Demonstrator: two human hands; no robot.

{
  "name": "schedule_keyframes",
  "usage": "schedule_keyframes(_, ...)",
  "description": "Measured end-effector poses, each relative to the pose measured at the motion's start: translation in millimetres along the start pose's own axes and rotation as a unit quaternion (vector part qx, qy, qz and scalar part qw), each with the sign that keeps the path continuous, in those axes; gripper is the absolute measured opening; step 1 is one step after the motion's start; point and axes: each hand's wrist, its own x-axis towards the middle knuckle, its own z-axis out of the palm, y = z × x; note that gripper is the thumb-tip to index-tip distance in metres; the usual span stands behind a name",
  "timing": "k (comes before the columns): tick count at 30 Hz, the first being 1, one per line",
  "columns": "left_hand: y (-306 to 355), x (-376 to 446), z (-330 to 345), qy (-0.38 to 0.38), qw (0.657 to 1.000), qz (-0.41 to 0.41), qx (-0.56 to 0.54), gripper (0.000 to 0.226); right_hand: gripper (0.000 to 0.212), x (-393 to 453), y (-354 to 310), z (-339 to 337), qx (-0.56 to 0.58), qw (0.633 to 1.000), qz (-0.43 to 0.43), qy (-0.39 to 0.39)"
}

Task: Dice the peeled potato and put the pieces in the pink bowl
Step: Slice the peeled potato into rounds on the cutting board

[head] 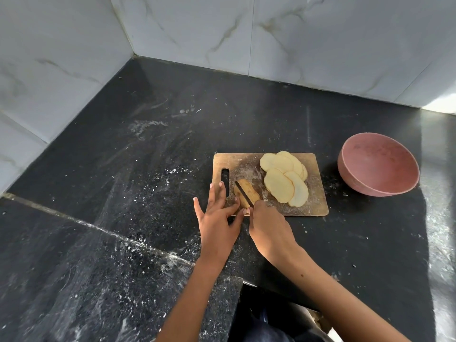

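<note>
Left fingers [223, 193] spread — steadying potato piece [245, 195], right fingers [256, 206] gripping knife [243, 191]

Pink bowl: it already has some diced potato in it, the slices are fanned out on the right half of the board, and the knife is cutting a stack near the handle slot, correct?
Not quite. The head view shows the pink bowl holding no potato. The rest stands: the slices lie fanned on the right half of the board, and the knife cuts a stack near the handle slot.
</note>
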Motion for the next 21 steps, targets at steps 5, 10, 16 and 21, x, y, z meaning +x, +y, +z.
schedule_keyframes(5,2,1,-3,-0.005,1.0,-0.007,-0.008,0.036,0.02,1,-4,2,-0.001,1.0,0.022,-0.007)
schedule_keyframes(10,4,2,-5,-0.02,1.0,-0.011,-0.009,0.03,0.019,4,-9,7,-0.019,0.999,0.037,-0.003)
schedule_keyframes(16,9,5,-12,-0.038,0.999,-0.015,0.01,0.017,0.022,11,-11,16,0.001,0.999,0.047,0.001)
schedule_keyframes(21,15,11,-19,-0.082,0.995,-0.041,0.041,0.017,0.025,2,-8,11,-0.013,0.999,0.044,-0.015)
